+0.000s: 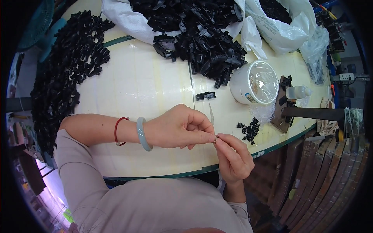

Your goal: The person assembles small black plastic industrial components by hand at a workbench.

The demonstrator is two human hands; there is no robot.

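Observation:
My left hand (180, 128) and my right hand (235, 157) meet fingertip to fingertip above the near part of the table. Both are closed in a pinch on something tiny between them, mostly hidden by the fingers; I cannot make out its kind. Just beyond my left hand lies a single long black plastic part (206, 96). Right of my hands sits a small heap of little black pieces (250, 130). On my left wrist are a pale green bangle (143, 134) and a red cord bracelet (117, 131).
Black plastic parts (210, 50) spill from a white sack at the back; another pile (66, 70) covers the left side. A white bucket (241, 83) holding clear plastic, a small bottle (297, 92) and a brown block fixture (280, 112) stand right. A white bag (285, 37) lies behind.

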